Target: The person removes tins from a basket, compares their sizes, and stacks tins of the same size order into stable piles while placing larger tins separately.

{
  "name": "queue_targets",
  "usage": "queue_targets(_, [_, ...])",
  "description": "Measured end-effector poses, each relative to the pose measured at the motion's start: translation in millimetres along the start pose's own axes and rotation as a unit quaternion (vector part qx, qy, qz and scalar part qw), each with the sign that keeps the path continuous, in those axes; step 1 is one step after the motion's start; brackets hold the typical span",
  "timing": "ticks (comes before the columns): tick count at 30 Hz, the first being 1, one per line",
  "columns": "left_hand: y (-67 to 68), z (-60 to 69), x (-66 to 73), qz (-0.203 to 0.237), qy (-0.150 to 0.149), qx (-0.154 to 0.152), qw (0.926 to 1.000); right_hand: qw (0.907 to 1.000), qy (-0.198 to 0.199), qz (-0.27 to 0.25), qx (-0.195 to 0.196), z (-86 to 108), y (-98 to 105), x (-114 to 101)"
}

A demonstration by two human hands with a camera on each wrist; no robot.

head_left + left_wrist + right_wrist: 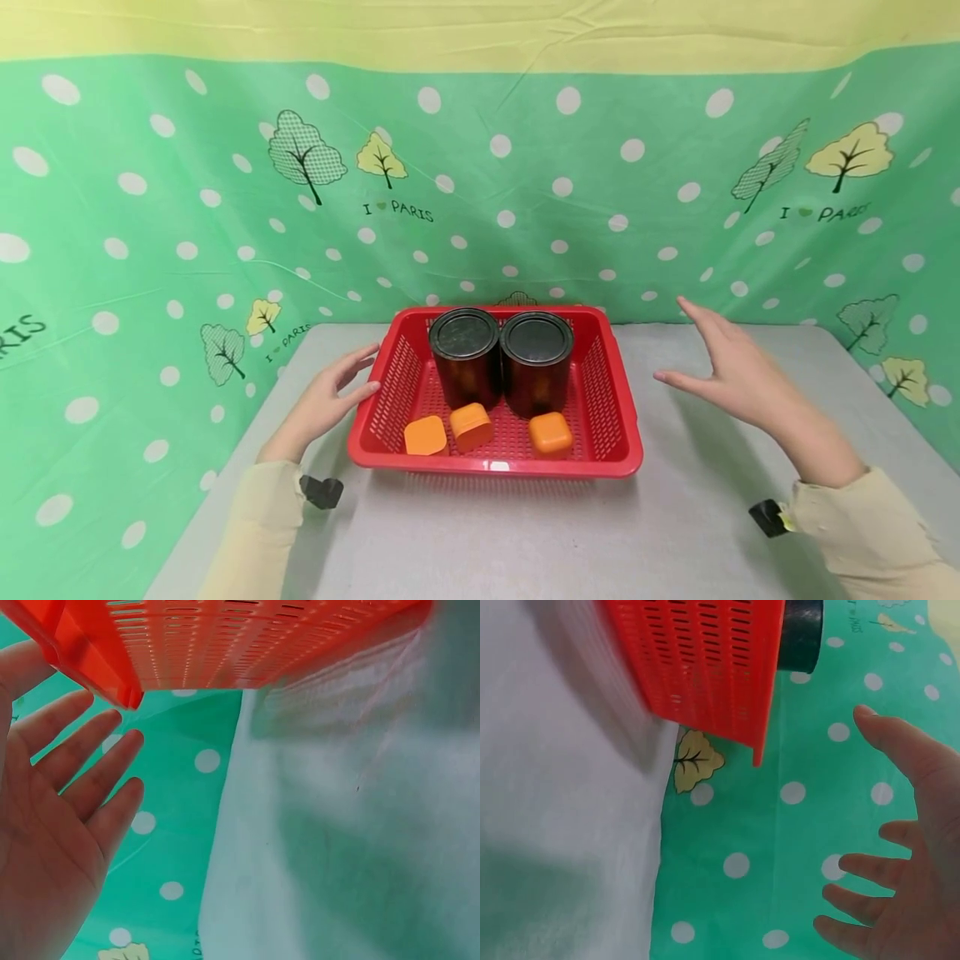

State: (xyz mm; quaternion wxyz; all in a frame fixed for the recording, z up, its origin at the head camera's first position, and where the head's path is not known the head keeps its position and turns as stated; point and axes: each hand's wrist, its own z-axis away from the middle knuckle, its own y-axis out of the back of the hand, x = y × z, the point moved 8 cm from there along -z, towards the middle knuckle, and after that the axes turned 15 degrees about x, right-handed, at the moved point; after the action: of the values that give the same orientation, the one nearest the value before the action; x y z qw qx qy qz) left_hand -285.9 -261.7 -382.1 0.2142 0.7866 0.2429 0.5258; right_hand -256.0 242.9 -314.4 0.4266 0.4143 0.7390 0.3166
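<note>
A red perforated basket (495,468) holds two dark cylindrical cans with black lids, the left can (467,358) touching the right can (537,362). In front of them lie three orange blocks: one at the left (426,436), one beside it (472,427), one at the right (551,434). The left hand (322,404) is at the basket's left rim, fingers spread and relaxed; in the left wrist view its fingers (94,780) are extended beside the basket wall. Apart from the basket, the right hand (742,375) hovers to its right with thumb and fingers spread, holding nothing.
The basket stands on a table with a pale grey cover (480,542). Behind and to the left hangs a green cloth (465,208) with white dots and tree prints. Each wrist carries a small black device, one at the left (322,492) and one at the right (768,518).
</note>
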Motion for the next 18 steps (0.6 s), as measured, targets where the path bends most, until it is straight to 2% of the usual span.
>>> queue_targets(5, [-0.9, 1.4, -1.7, 0.029, 0.005, 0.003, 0.9995, 0.9999, 0.003, -0.013, 0.008, -4.2, -1, -9])
queue_targets(18, [-1.2, 3.4, -6.8, 0.046, 0.035, 0.020, 0.9981, 0.9965, -0.017, -0.081, 0.015, -13.2, -7, -32])
